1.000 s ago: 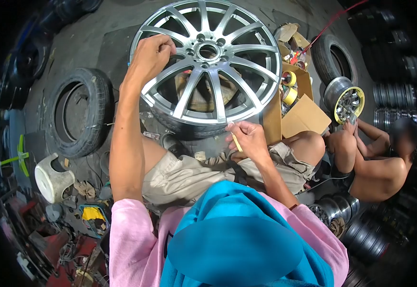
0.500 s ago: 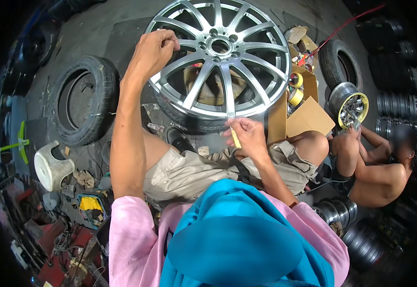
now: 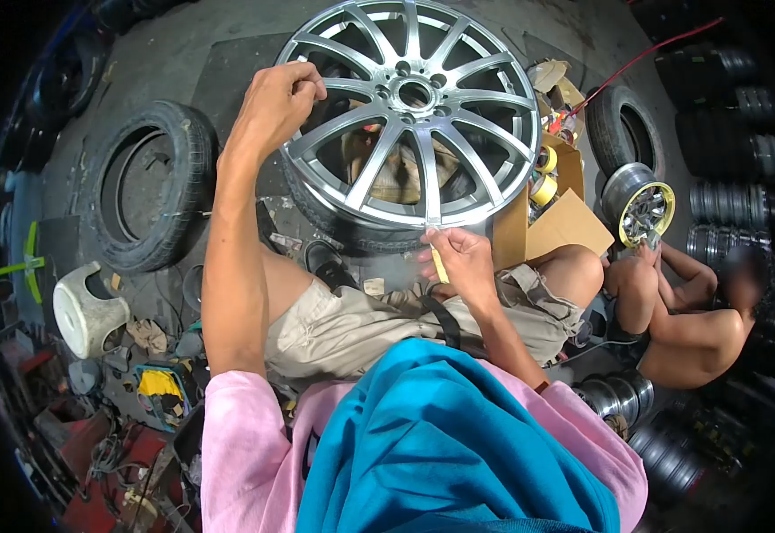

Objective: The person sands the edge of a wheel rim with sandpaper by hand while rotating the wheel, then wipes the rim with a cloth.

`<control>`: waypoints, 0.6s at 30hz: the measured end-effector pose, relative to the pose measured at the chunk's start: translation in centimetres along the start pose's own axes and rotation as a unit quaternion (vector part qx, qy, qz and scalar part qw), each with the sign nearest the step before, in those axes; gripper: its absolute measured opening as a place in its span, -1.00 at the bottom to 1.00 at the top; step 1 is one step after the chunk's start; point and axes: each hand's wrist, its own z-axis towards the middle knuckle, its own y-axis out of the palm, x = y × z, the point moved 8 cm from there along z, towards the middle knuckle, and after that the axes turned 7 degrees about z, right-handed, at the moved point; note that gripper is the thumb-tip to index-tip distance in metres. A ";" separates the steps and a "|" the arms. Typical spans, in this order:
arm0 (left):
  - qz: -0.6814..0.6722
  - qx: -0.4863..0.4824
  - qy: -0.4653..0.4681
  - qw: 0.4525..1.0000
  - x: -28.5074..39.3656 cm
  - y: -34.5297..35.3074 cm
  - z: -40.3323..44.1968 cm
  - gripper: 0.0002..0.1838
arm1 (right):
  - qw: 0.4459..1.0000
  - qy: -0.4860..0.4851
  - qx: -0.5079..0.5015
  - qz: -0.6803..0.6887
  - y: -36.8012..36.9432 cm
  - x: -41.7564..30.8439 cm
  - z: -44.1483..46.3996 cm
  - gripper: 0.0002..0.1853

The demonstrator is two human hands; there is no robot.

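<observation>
A silver multi-spoke alloy wheel lies face up in front of me, resting over a tyre. My left hand is at its left edge, fingers curled over the rim; the fingertips are partly hidden. At the near edge, my right hand pinches a narrow strip of yellow masking tape between thumb and fingers. The strip's upper end meets the rim by the foot of a spoke, and its lower end hangs down across my fingers.
An open cardboard box with yellow tape rolls stands right of the wheel. Another person sits at the right, handling a yellow-edged wheel. A loose tyre and a white stool are on the left.
The view has shifted slightly, so the wheel appears a little lower. Both hands keep nearly the same places on it, and the tape strip stays in my right fingers.
</observation>
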 end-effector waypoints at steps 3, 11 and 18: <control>0.003 -0.007 0.001 1.000 0.2 -0.1 0.1 -0.77 | 1.000 0.001 -0.005 0.018 1.0 0.1 -0.1 -0.58; -0.011 0.022 0.018 1.000 0.6 -0.4 -0.2 -0.77 | 0.998 0.001 -0.006 0.059 2.7 -0.1 -0.3 -0.61; -0.020 0.024 0.028 0.999 0.8 0.0 0.0 -0.77 | 0.997 -0.002 -0.015 0.074 3.9 0.1 0.0 -0.62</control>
